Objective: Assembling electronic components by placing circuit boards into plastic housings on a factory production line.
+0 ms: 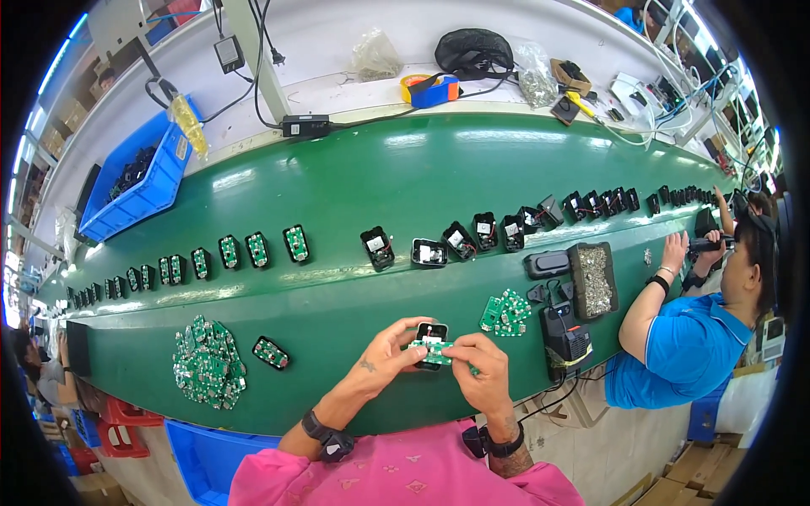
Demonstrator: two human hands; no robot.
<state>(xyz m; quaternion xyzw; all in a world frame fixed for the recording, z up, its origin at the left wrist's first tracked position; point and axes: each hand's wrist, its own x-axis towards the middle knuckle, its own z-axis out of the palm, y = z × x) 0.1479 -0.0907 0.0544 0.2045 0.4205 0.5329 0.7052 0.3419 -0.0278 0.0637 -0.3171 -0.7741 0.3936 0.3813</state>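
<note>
- Head view, work in hand: my left hand [384, 358] and right hand [483, 371] pinch together on one black housing [433, 331] with a green circuit board [434, 352] across it, held just above the near edge of the green belt [354, 181]. By my judgement the board is not yet seated.
- Head view, done and left: fitted housings [456, 240] line the belt's middle; a heap of loose boards [208, 363] lies to my left, so much is left.
- Head view, surroundings: one lone board [271, 352] lies near my left hand; a screw tray [593, 279] and a co-worker's arm [654, 295] sit to my right, well apart. Nothing blocks my hands.
</note>
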